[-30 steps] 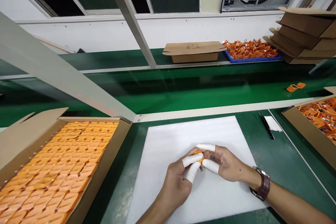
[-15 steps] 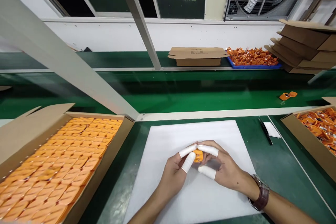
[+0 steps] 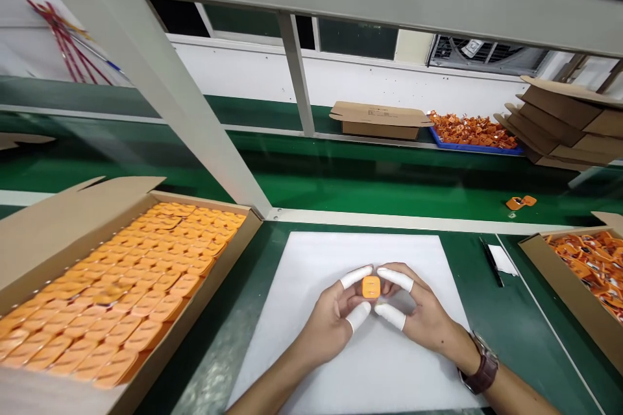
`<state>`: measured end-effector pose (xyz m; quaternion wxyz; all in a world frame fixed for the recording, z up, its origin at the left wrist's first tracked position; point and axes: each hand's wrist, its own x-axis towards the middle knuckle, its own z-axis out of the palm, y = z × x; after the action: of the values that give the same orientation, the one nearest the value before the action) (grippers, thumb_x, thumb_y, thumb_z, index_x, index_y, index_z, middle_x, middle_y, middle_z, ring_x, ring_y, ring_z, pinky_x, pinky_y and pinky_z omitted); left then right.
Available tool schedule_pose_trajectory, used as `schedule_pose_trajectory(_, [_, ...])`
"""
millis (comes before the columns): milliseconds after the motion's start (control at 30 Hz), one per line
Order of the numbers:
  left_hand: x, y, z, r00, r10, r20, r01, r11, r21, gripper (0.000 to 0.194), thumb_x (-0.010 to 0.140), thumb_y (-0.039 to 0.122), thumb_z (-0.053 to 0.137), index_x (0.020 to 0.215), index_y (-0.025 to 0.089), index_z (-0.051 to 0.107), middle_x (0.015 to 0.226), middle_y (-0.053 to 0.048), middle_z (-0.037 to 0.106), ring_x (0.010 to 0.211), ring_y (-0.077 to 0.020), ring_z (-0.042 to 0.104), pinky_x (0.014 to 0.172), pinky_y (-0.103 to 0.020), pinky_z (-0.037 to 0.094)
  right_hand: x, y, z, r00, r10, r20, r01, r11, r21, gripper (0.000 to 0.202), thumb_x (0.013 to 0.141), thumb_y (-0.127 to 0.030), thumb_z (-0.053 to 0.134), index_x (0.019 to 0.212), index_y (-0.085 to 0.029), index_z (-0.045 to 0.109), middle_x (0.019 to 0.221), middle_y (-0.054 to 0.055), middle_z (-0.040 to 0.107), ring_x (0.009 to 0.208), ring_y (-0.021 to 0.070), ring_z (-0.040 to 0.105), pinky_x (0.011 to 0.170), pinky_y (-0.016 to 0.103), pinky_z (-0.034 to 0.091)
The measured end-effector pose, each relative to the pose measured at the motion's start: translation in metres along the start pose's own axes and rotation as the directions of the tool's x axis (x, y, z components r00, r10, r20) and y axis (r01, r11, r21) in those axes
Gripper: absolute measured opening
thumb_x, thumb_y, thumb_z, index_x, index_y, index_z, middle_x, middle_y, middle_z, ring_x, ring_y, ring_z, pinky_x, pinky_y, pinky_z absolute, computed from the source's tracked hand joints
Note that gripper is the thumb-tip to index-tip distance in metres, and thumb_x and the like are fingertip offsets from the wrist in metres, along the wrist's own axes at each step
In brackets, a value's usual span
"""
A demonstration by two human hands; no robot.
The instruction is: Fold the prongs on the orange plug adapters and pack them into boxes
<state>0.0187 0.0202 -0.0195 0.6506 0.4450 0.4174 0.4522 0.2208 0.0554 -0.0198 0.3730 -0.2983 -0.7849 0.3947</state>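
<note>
A small orange square case (image 3: 370, 286) is held between the fingers of both hands, just above the white foam sheet (image 3: 389, 369). Its flat face with a faint line of marking points up toward me. My left hand (image 3: 331, 321) grips it from the left side, with the thumb down below the case. From the right side, my right hand (image 3: 421, 311) closes round it, its thumb low as well. White finger cots cover both thumbs and index fingers. The fingers behind the case are partly hidden.
At left stands a carton (image 3: 214, 272) packed with rows of orange cases; at right, another carton (image 3: 540, 253) holds loose ones. An opened orange case (image 3: 520, 202) lies on the green belt (image 3: 389, 191). Black tweezers (image 3: 491, 262) rest beside white paper (image 3: 503, 260). A slanted metal post (image 3: 195, 110) stands left.
The orange case has been turned, so its flat face now shows. My left thumb has moved down off its front. The camera view has tilted and shifted left.
</note>
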Motion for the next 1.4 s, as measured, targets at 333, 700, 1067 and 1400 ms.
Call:
schedule_pose_trajectory(333, [0.003,-0.017,-0.004,0.987,-0.026,-0.159,0.038,0.996,0.077,0.054,0.077,0.029,0.08,0.125,0.022,0.057,0.124,-0.01,0.065,0.103,-0.0246,0.069,0.101,-0.044,0.052,-0.001,0.022,0.003,0.978,0.207,-0.027,-0.202,0.971,0.127,0.027,0.098,-0.025,0.056,0.124,-0.028,0.061,0.112,0.006,0.062,0.094,0.0171,0.064,0.085,0.034,0.056])
schedule_pose_trajectory(700, [0.001,0.003,-0.005,0.953,0.288,-0.095,-0.203,0.839,0.505,0.033,0.08,0.028,0.076,0.111,0.024,0.067,0.104,-0.005,0.061,0.088,-0.0196,0.062,0.079,-0.035,0.054,0.001,0.024,0.002,0.987,0.158,-0.034,-0.156,0.986,0.049,0.024,0.097,-0.031,0.055,0.117,-0.024,0.066,0.106,0.008,0.067,0.089,0.0188,0.066,0.081,0.033,0.057])
schedule_pose_trajectory(1067, [-0.109,0.114,-0.068,0.717,0.556,-0.421,0.015,0.592,0.806,0.035,0.081,0.03,0.069,0.115,0.023,0.065,0.113,-0.008,0.067,0.097,-0.0233,0.067,0.088,-0.037,0.055,-0.011,0.06,-0.004,0.993,0.115,0.008,-0.116,0.99,0.083,0.035,0.082,-0.03,0.066,0.114,-0.022,0.074,0.126,0.014,0.067,0.114,0.0312,0.068,0.098,0.042,0.058])
schedule_pose_trajectory(1400, [-0.224,0.132,-0.242,0.467,0.435,-0.77,0.745,0.275,0.608,0.037,0.076,0.029,0.072,0.109,0.014,0.065,0.097,-0.01,0.074,0.086,-0.0243,0.069,0.078,-0.034,0.055,-0.021,0.101,-0.013,0.963,0.234,0.137,-0.235,0.972,-0.007,0.064,0.065,-0.011,0.059,0.123,-0.036,0.07,0.145,0.008,0.055,0.122,0.0331,0.063,0.09,0.034,0.06])
